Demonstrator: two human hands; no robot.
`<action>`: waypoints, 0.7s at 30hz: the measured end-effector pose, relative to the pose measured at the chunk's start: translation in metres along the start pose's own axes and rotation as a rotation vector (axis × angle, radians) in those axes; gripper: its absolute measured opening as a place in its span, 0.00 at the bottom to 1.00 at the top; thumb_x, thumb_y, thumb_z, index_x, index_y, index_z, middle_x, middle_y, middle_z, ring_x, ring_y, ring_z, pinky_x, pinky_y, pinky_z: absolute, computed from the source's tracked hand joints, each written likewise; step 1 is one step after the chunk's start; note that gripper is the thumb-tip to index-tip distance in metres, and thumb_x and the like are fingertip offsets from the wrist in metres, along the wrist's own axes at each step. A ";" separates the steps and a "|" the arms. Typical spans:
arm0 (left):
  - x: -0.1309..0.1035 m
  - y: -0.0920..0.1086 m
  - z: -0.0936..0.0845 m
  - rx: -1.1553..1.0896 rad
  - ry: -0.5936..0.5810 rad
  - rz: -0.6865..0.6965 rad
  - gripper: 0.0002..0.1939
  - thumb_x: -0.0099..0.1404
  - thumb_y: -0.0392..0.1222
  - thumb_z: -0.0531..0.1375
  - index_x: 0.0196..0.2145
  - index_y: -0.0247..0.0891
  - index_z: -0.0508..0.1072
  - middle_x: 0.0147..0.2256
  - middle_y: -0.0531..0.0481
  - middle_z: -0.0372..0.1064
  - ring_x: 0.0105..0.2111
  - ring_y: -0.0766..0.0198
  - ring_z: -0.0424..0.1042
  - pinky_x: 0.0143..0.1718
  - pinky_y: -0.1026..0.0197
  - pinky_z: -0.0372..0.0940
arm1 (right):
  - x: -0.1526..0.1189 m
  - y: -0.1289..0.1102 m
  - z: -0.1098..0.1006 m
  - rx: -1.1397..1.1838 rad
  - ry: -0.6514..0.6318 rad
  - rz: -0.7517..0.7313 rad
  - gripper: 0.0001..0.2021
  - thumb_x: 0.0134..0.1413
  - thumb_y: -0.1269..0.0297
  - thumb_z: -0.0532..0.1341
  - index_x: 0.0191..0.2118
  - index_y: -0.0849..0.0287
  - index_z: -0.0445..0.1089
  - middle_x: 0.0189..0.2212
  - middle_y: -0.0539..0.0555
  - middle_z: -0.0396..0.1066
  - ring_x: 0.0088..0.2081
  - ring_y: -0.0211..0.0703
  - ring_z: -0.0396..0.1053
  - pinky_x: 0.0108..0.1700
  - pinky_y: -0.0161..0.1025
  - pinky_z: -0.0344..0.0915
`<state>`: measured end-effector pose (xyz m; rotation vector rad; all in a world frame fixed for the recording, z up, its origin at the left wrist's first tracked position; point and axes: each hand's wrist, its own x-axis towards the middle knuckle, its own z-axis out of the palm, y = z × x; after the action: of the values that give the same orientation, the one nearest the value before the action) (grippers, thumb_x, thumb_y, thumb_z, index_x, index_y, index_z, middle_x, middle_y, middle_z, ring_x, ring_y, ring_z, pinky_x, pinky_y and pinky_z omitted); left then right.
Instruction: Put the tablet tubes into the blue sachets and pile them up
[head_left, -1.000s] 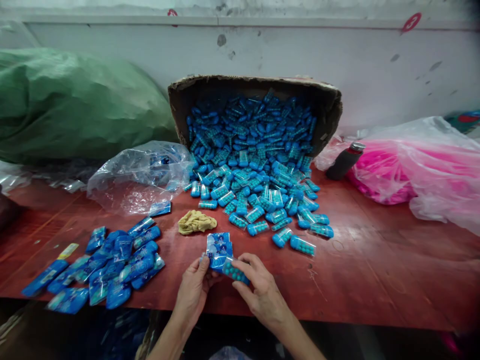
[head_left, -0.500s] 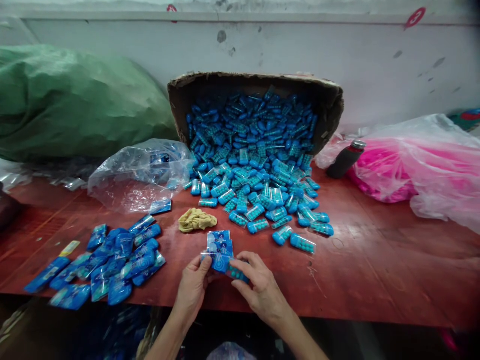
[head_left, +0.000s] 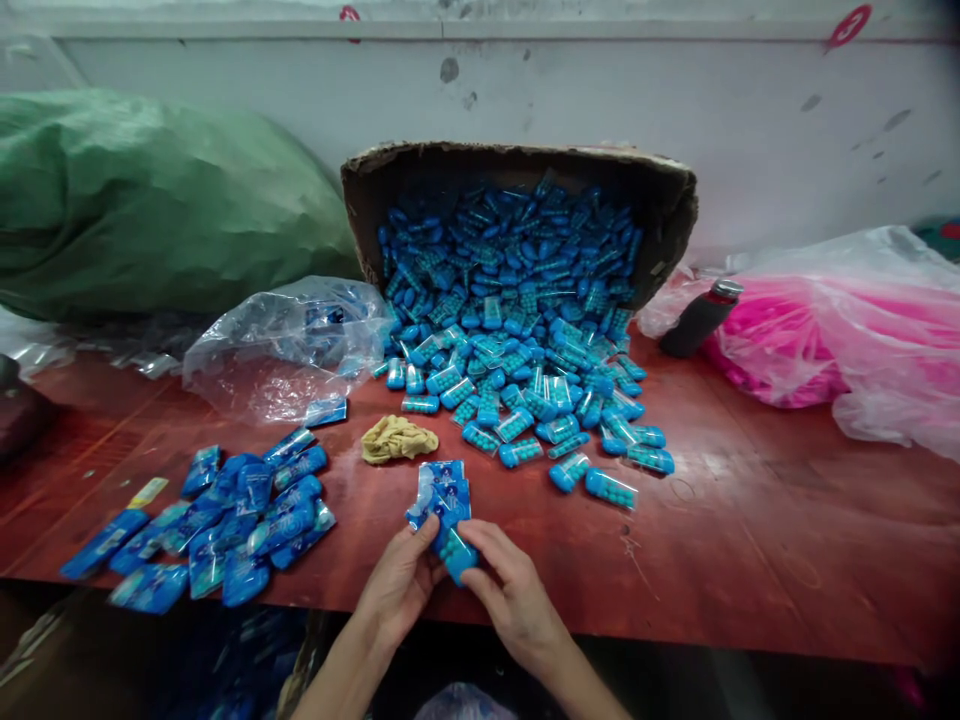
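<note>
Near the table's front edge, my left hand (head_left: 401, 585) is closed, thumb on top, on a printed blue sleeve that is mostly hidden by the fingers. Against it, my right hand (head_left: 514, 590) pinches a small clear container (head_left: 456, 553) with a blue end and blue-green balls inside. The container lies between both hands, blue end toward me; how far it sits in the sleeve I cannot tell. Just beyond my fingertips lie flat printed blue sleeves (head_left: 444, 485), overlapping one another. To the left is a heap of sleeved blue packs (head_left: 247, 515).
A cardboard box (head_left: 517, 155) on its side spills many similar containers (head_left: 521, 350) onto the red table (head_left: 750, 520). Around them are a crumpled yellow cloth (head_left: 397, 440), a clear plastic bag (head_left: 262, 340), a green sack (head_left: 165, 210), a dark bottle (head_left: 697, 320) and a pink-filled bag (head_left: 787, 340).
The container has turned from lying sideways to pointing toward me, its blue end now in view. My hands have come closer together around it. The whole view has shifted slightly.
</note>
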<state>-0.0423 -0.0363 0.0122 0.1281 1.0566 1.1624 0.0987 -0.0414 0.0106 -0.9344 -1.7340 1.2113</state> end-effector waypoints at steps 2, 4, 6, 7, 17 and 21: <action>-0.002 0.003 0.000 -0.005 -0.036 -0.016 0.04 0.54 0.36 0.61 0.29 0.33 0.72 0.26 0.48 0.74 0.26 0.66 0.72 0.29 0.64 0.67 | 0.002 0.001 -0.002 0.278 0.035 0.116 0.18 0.51 0.72 0.58 0.48 0.52 0.65 0.44 0.53 0.65 0.46 0.44 0.64 0.48 0.40 0.62; -0.004 0.004 0.000 -0.006 -0.094 -0.031 0.04 0.55 0.35 0.60 0.30 0.33 0.73 0.27 0.48 0.74 0.27 0.65 0.72 0.30 0.65 0.66 | 0.005 0.005 -0.002 0.503 0.086 0.203 0.18 0.46 0.71 0.61 0.46 0.52 0.67 0.40 0.51 0.66 0.42 0.43 0.65 0.44 0.39 0.64; -0.005 0.005 -0.001 0.000 -0.164 -0.047 0.05 0.57 0.35 0.59 0.31 0.32 0.74 0.28 0.47 0.75 0.30 0.64 0.73 0.34 0.63 0.66 | 0.007 0.007 -0.002 0.618 0.092 0.246 0.19 0.42 0.70 0.64 0.44 0.52 0.67 0.38 0.50 0.65 0.40 0.42 0.64 0.42 0.39 0.63; -0.005 0.006 -0.002 0.000 -0.197 -0.056 0.06 0.57 0.35 0.58 0.32 0.32 0.74 0.29 0.46 0.75 0.31 0.64 0.73 0.35 0.63 0.65 | 0.008 0.007 -0.003 0.632 0.079 0.249 0.20 0.41 0.70 0.64 0.44 0.52 0.68 0.38 0.50 0.65 0.40 0.42 0.64 0.43 0.39 0.63; -0.011 0.008 0.008 0.049 -0.281 -0.017 0.08 0.59 0.35 0.56 0.34 0.32 0.74 0.31 0.47 0.75 0.33 0.64 0.71 0.38 0.64 0.63 | 0.014 0.005 -0.009 0.652 0.124 0.278 0.24 0.35 0.69 0.68 0.44 0.51 0.66 0.32 0.47 0.60 0.36 0.40 0.62 0.38 0.36 0.63; -0.014 -0.001 0.008 0.026 -0.297 -0.064 0.08 0.59 0.36 0.56 0.34 0.33 0.74 0.32 0.47 0.75 0.33 0.65 0.72 0.40 0.63 0.63 | 0.015 0.001 -0.016 0.382 0.079 0.205 0.27 0.36 0.67 0.69 0.47 0.48 0.66 0.36 0.48 0.60 0.37 0.39 0.62 0.42 0.37 0.61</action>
<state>-0.0358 -0.0444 0.0238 0.2765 0.8076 1.0349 0.1070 -0.0220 0.0161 -0.9267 -1.3041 1.5495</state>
